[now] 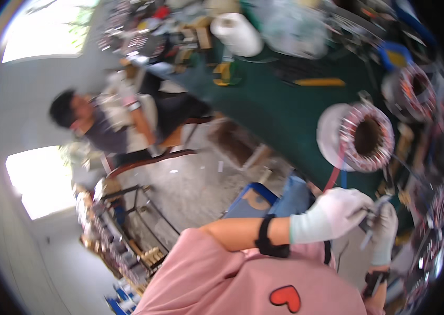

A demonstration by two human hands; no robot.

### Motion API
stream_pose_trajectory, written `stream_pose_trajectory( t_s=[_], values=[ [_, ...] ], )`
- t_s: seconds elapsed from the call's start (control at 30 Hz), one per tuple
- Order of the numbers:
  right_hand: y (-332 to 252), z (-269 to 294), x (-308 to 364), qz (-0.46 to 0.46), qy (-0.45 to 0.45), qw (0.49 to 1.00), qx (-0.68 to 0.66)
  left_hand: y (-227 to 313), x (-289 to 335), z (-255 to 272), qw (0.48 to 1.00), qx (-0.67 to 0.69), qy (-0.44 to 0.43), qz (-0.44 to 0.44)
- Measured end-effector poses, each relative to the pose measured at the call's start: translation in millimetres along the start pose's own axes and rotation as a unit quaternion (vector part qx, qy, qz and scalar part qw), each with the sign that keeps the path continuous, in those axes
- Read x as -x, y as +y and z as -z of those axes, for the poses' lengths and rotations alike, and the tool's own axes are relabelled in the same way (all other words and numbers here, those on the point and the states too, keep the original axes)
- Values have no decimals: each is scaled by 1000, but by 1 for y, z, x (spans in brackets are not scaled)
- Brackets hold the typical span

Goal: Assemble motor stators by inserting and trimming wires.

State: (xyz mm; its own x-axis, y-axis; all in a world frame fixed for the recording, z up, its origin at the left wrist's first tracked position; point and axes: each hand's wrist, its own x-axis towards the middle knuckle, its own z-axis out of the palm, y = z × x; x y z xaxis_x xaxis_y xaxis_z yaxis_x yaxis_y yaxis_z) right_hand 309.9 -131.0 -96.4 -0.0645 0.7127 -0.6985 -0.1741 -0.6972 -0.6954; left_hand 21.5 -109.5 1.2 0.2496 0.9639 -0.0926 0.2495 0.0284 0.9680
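My left hand (332, 214), in a white glove, reaches across the front of my body with its fingers pinched together; what they grip is too blurred to name. Beside it, my right hand (384, 231), also gloved in white, is closed around a thin pale strip-like piece (367, 239). The fingertips of both hands almost meet just off the bench edge. Beyond them a motor stator (345, 126) with a ring of laced windings lies on its side. A red sleeve or lead (333, 177) and a blue lead (343, 179) run from it toward my hands.
A second stator (411, 94) lies to the right on the green bench (285, 113). Farther back are a tape measure (225, 73), a white roll (237, 35), and plastic bags (295, 29). Another person (111, 113) sits at the left. A blue stool (251, 199) stands below the bench.
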Motion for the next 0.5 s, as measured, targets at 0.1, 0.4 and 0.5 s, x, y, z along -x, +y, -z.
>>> stream_pose_trajectory(
  t_s=[0.1, 0.4, 0.5],
  values=[
    [-43, 22, -60, 73, 113, 988, 78, -1, -12, 30, 988, -81, 103, -87],
    [-4, -91, 2, 219, -12, 893, 392, -54, -111, 103, 745, -511, -99, -416],
    [2, -147, 2, -14, -87, 996, 20, -52, -109, 111, 796, -455, -134, -376]
  ],
)
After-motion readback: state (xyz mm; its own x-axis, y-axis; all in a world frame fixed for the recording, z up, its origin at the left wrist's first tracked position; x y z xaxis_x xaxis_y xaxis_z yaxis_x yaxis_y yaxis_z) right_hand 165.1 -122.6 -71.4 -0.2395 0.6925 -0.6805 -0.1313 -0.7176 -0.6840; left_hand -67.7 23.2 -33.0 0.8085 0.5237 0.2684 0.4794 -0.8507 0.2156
